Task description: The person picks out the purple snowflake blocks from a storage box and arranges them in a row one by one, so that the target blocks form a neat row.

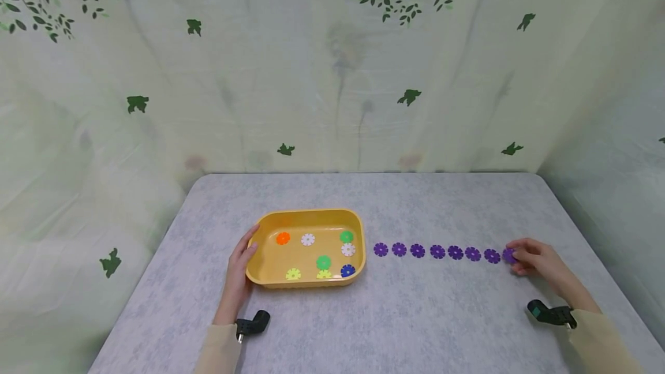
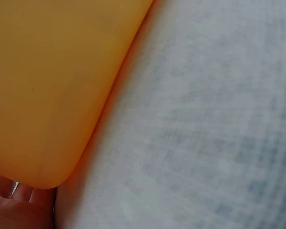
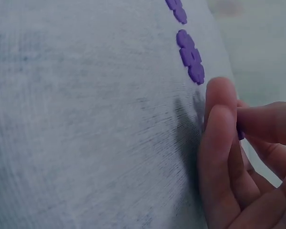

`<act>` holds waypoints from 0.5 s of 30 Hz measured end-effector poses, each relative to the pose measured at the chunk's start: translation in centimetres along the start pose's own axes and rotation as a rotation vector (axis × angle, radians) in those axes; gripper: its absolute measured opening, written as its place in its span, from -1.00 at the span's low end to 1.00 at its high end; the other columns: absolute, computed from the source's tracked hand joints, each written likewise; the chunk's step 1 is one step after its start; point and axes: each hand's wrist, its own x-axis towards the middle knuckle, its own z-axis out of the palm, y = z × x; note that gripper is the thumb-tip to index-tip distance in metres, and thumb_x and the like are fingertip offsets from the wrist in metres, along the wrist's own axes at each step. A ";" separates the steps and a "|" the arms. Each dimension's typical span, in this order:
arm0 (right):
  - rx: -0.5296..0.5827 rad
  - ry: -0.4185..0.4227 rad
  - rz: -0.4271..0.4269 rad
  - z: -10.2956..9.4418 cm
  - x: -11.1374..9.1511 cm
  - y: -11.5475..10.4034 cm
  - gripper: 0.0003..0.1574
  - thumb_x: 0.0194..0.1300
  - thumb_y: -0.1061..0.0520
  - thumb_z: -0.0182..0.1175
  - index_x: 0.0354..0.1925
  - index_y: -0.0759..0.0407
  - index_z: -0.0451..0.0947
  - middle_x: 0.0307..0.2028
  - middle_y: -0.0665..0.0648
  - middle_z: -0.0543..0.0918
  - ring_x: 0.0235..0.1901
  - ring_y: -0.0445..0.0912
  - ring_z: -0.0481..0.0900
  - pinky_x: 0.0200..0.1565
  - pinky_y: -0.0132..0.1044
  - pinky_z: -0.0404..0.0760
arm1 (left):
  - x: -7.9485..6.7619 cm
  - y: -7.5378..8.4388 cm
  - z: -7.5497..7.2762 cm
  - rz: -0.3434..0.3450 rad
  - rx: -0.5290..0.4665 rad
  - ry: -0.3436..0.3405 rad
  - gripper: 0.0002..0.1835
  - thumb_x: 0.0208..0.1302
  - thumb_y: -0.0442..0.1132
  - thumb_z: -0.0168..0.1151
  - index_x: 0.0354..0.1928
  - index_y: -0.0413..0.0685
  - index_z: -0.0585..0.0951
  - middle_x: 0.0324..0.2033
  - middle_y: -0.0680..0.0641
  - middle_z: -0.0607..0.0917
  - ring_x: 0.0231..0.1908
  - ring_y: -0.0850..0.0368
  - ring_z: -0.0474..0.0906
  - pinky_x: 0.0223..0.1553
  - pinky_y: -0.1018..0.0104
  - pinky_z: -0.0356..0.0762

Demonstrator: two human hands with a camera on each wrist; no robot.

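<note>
At the right end of a row of purple flower-shaped discs, my right hand pinches one more purple flower disc between thumb and fingers. The right wrist view shows only a sliver of that disc behind the fingers; a neighbouring purple disc lies just beyond the fingertips. My left hand grips the left side of a yellow tray, thumb at the rim. From the left wrist, fingers show against the tray's outer wall. Partly hidden is how far they curl under it.
Inside the tray lie loose flower discs: orange, white, green, yellow and blue. The grey mottled table ends at a pale curtain with leaf prints behind it.
</note>
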 end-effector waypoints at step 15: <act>-0.114 0.058 0.006 0.4 -0.1 -0.1 -0.62 0.47 0.26 -0.11 0.08 0.58 0.33 -0.30 0.22 0.52 -0.50 -0.10 0.55 -0.44 -0.32 0.62 | 0.2 -0.1 0.0 0.006 0.000 0.001 -0.51 0.51 -0.15 -0.09 0.42 -0.03 0.26 0.43 0.04 0.16 0.41 0.19 -0.03 0.37 0.24 0.03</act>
